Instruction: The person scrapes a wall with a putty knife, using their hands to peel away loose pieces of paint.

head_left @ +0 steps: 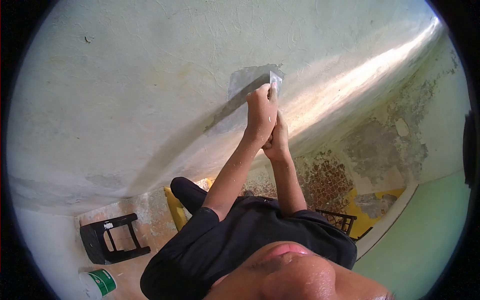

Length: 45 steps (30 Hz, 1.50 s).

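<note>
A scraper with a flat metal blade meets the pale painted wall at the right side of a bare grey patch. My left hand is closed round the scraper, its thumb pointing up along the blade. Just below and to the right, my right hand is closed with curled fingers, close against the left wrist and apparently round the lower end of the handle. Both hands hide the handle. White flecks stick to my left hand and forearm.
A black stool lies on the tiled floor at lower left, near a white and green bucket. A yellow object stands beside my knee. Dark metal furniture is at right. The right-hand wall has peeling patches.
</note>
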Tool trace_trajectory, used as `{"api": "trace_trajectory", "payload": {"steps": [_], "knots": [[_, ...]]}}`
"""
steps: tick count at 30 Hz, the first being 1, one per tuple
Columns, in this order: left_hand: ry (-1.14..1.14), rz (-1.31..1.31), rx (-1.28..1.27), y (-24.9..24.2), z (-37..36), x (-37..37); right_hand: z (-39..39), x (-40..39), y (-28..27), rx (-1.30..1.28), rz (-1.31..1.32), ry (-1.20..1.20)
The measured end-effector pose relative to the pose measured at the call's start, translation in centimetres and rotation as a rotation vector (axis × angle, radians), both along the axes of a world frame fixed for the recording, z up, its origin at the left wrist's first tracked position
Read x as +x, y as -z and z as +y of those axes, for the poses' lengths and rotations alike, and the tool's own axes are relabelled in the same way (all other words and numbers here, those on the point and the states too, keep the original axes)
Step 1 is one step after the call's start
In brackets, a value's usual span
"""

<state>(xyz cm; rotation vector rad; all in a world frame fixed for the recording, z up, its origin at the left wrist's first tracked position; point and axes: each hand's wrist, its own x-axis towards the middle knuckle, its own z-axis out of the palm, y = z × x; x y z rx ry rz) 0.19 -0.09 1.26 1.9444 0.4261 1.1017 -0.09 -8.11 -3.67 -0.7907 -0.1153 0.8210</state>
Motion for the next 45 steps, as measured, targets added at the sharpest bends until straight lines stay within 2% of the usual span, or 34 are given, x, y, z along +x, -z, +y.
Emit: {"api": "trace_trajectory", "payload": {"steps": [2,12,15,19,20,22,25,27,29,31,37,42,45], "knots": [[0.005,0.016,-0.018,-0.3,0.2,0.0,0.0,0.5,0.3,0.058,0.039,-0.091],[0.06,-0.038,-0.036,-1.6,0.7,2.2,0.1,1.8,-2.1,0.131,0.023,-0.092],[0.07,-0.037,0.026,-2.5,1.0,3.3,1.5,2.7,-2.5,0.092,0.081,-0.009],[0.167,-0.098,0.134,-5.4,0.3,7.5,2.2,5.7,-5.1,0.256,-0.061,0.247],[0.165,-0.124,0.124,-6.2,-0.3,8.1,1.3,6.9,-5.3,0.29,-0.068,0.173],[0.179,-0.139,0.107,-6.8,-1.0,8.3,0.3,6.6,-6.2,0.265,-0.062,0.193],[0.136,-0.073,0.008,-5.0,-1.8,6.2,-1.3,5.0,-5.1,0.186,-0.074,0.165],[0.084,-0.034,0.015,-3.0,-1.6,4.4,-1.6,3.3,-4.3,0.01,0.031,0.082],[0.043,0.009,0.014,-2.0,-1.2,2.3,-1.6,2.6,-1.5,0.033,0.028,-0.062],[0.029,0.046,0.0,-1.8,-0.8,0.7,-1.2,1.5,-1.1,0.091,0.072,-0.165],[0.018,0.247,0.013,-3.1,0.2,-0.4,-0.1,0.2,-2.0,0.171,0.169,-0.184],[0.039,0.235,0.028,-3.4,0.2,1.0,-0.4,1.3,-1.8,0.335,0.171,-0.255],[0.01,0.234,0.075,-3.4,0.6,1.5,0.3,1.4,-2.4,0.322,0.232,-0.239]]}}
